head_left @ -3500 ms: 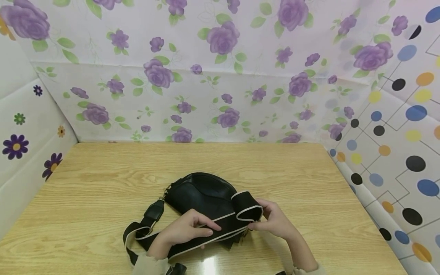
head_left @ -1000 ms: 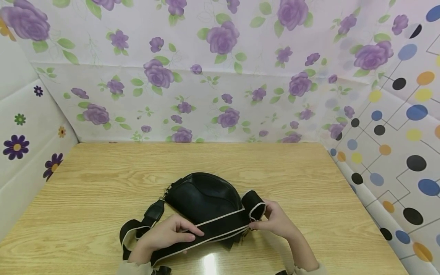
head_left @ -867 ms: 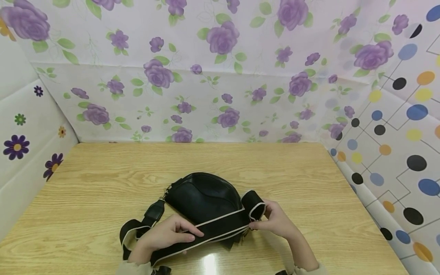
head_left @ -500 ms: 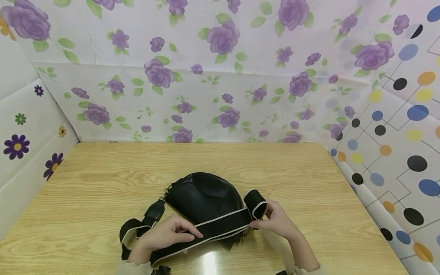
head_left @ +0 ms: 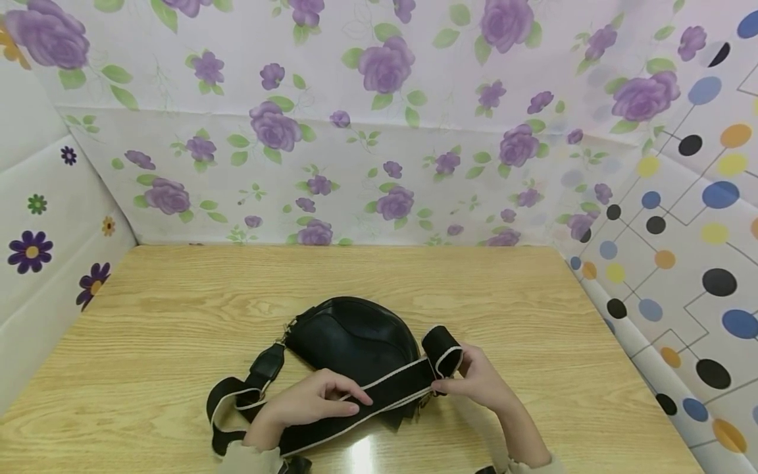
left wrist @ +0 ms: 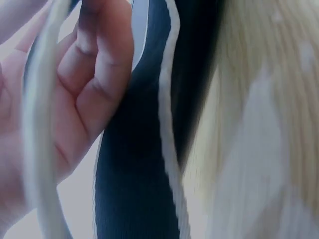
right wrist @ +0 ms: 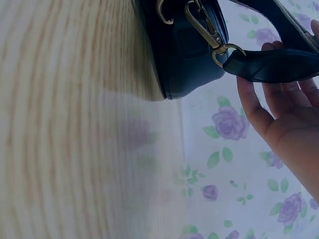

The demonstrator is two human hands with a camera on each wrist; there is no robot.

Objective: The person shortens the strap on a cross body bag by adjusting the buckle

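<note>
A black half-round shoulder bag (head_left: 349, 342) lies on the table in the head view. Its wide black strap (head_left: 393, 388) has pale edging and runs across the bag's front. My left hand (head_left: 314, 398) holds the strap between thumb and fingers; the left wrist view shows these fingers (left wrist: 107, 59) curled against the webbing. At the bag's right end, my right hand (head_left: 482, 382) pinches the strap beside a folded loop (head_left: 441, 349). The right wrist view shows a brass-coloured clip (right wrist: 204, 25) joining the bag to the strap's leather end (right wrist: 271, 64), with the right-hand fingers around it.
A slack loop of strap (head_left: 222, 411) and a leather tab (head_left: 268, 362) lie left of the bag. The wood-grain table (head_left: 177, 309) meets a flowered backdrop (head_left: 331, 164) behind and a dotted sheet (head_left: 681, 263) on the right.
My left hand slid left along the strap, then came back to the right in the last half second. The right hand and folded loop shifted slightly right; the bag stayed put.
</note>
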